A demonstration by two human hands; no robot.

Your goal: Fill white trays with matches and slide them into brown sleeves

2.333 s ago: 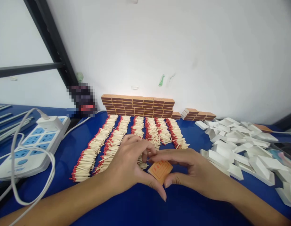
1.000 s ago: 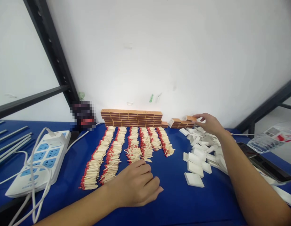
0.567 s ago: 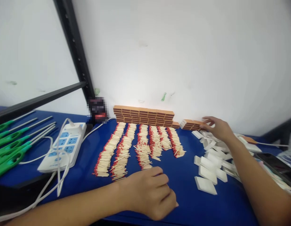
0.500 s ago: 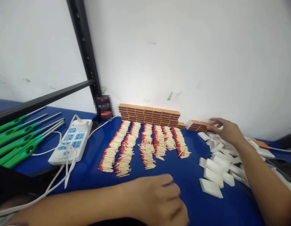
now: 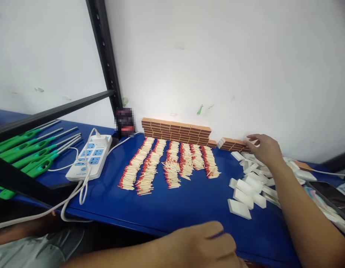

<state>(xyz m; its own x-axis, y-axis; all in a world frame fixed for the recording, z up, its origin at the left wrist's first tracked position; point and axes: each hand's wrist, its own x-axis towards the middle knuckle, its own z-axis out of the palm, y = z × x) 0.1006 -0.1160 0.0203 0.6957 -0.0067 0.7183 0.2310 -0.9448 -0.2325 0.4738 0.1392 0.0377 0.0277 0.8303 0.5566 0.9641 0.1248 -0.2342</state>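
"Let's take the tall stack (image 5: 175, 131) of brown-sided boxes, set by the wall, as our mark. Where do we have our right hand (image 5: 264, 149)?"

"Right of the tall stack, at the outer end of the low stack (image 5: 230, 144). Our thumb and forefinger seem to touch the boxes there, but the knuckles block the view, so we cannot tell whether they grasp one or merely rest on it."

"And our left hand (image 5: 208, 242)?"

"Well in front of the tall stack, at the near edge of the blue table (image 5: 189, 204). We see its back, with the fingers curled over. Their tips are hidden, so we cannot tell if anything is inside."

"What lies just before the tall stack?"

"Six rows of matches (image 5: 171, 175), red heads mostly leftward, running from its foot toward us. The two leftmost rows reach farthest."

"And the white trays (image 5: 239, 208)?"

"Heaped right of the tall stack and nearer us, partly behind our right forearm. A dark phone (image 5: 329, 191) lies farther right."

"To the left of the tall stack, then?"

"A white power strip (image 5: 84, 167) with cables, and farther left a group of green-handled tools (image 5: 41, 165) with metal rods."
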